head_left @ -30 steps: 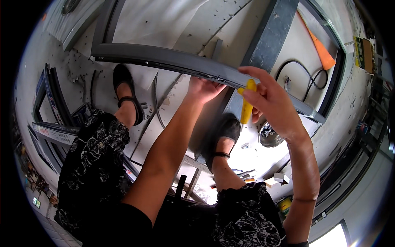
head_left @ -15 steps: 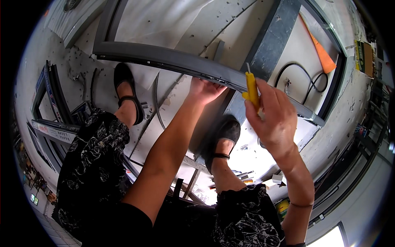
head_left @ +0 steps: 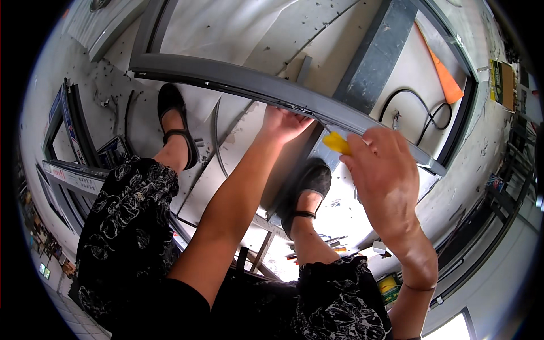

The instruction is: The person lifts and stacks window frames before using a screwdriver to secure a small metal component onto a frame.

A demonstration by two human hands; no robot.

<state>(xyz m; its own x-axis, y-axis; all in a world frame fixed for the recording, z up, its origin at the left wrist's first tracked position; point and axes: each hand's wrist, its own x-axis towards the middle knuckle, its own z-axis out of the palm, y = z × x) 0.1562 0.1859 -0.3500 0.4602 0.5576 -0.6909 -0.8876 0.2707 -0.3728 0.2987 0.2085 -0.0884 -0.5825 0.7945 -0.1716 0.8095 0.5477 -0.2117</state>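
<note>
A grey metal window frame (head_left: pixel 226 75) lies across the view in front of me, with a dark groove along its near side. My left hand (head_left: pixel 285 123) is palm up at that near edge, its fingers curled against the underside; the fingertips are partly hidden. Just right of it, my right hand (head_left: pixel 387 178) is closed around a yellow-handled tool (head_left: pixel 338 143). A thin metal shaft runs from the handle to the groove, close to my left fingertips. Most of the handle is covered by my fingers.
Under the frame runs a dark grey metal beam (head_left: pixel 377 59). An orange triangular piece (head_left: pixel 445 76) and a black cable (head_left: pixel 385 105) lie inside the frame's right part. Smaller frame pieces (head_left: pixel 73 175) stand at left. My feet straddle loose strips and scraps on the floor.
My right hand has turned the tool: its shaft pointed up above the frame and now points at the near groove. My left hand has stayed in place.
</note>
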